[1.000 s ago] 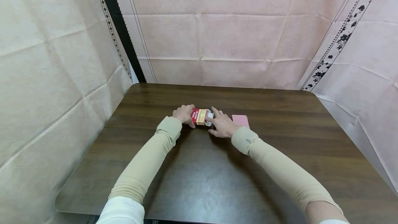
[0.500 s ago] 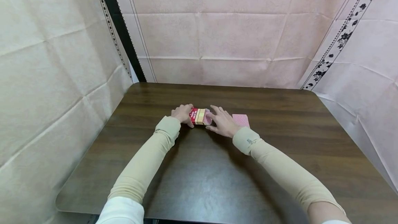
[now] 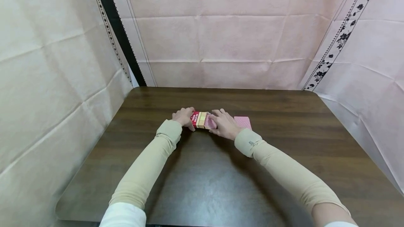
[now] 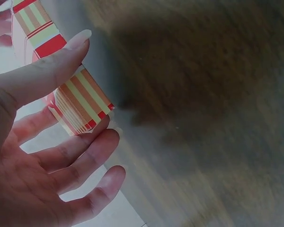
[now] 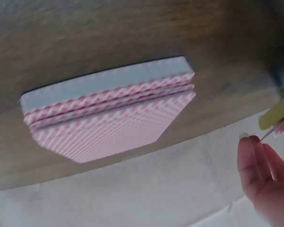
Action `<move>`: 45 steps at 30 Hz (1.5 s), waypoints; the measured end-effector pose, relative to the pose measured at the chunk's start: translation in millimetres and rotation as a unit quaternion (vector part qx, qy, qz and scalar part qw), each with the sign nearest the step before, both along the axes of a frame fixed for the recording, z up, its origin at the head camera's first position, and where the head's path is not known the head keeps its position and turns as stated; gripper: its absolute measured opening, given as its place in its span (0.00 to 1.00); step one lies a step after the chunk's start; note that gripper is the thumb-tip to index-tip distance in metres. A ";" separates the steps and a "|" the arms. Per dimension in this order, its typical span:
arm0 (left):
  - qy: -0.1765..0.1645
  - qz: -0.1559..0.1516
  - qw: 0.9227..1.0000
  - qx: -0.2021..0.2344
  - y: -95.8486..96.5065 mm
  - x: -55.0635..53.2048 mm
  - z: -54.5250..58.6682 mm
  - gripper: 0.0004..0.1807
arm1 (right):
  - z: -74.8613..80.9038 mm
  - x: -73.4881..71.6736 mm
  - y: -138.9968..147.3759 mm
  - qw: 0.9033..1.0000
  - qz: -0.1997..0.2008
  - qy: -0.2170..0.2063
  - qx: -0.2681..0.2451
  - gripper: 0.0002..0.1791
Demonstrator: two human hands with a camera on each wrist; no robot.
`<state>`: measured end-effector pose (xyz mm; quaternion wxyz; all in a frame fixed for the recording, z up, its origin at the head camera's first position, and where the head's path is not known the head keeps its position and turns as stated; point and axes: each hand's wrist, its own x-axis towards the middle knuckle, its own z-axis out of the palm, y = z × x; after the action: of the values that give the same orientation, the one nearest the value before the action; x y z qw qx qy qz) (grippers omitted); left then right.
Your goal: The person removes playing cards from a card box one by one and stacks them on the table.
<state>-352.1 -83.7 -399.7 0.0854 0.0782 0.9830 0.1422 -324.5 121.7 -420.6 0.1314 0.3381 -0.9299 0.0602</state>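
Observation:
My left hand grips a red and cream striped playing-card box, thumb along one side in the left wrist view, where the box lies tilted across the fingers. From its right end stick out pink-patterned playing cards. My right hand pinches these cards at their outer end; in the right wrist view only part of the hand shows at the edge. A stack of pink-patterned cards lies on the table just beyond the right hand, its layers slightly uneven in the right wrist view.
The brown wooden table has rounded corners. Pale cloth hangs behind it and along both sides, with a dark strip at the left corner.
The pink-backed cards have come out of the box's right end, where a white flap showed earlier. The left hand has shifted slightly left with the box. The card stack stays in place.

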 end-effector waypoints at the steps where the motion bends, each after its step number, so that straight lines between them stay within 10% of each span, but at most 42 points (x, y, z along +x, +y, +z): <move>1: -0.001 0.002 1.000 -0.001 -0.8 0.0 -0.5 0.47 | 0.4 0.8 1.4 1.000 -0.002 0.001 0.004 0.29; 15: 0.006 0.016 1.000 0.019 -12.2 0.0 -3.3 0.47 | -0.5 13.1 34.0 0.996 -0.088 0.011 -0.021 0.28; 29: 0.002 0.015 1.000 0.013 -13.9 -1.6 0.7 0.45 | -13.3 16.2 65.2 0.961 -0.277 0.014 -0.013 0.28; 45: -0.003 0.024 1.000 0.004 -14.5 -1.9 2.5 0.46 | -21.6 23.4 67.0 0.950 -0.307 -0.038 0.039 0.33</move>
<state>-354.0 -98.2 -397.2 0.0847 0.0548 0.9838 0.1483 -301.1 188.7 -442.2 0.0944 0.0388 -0.9948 -0.0068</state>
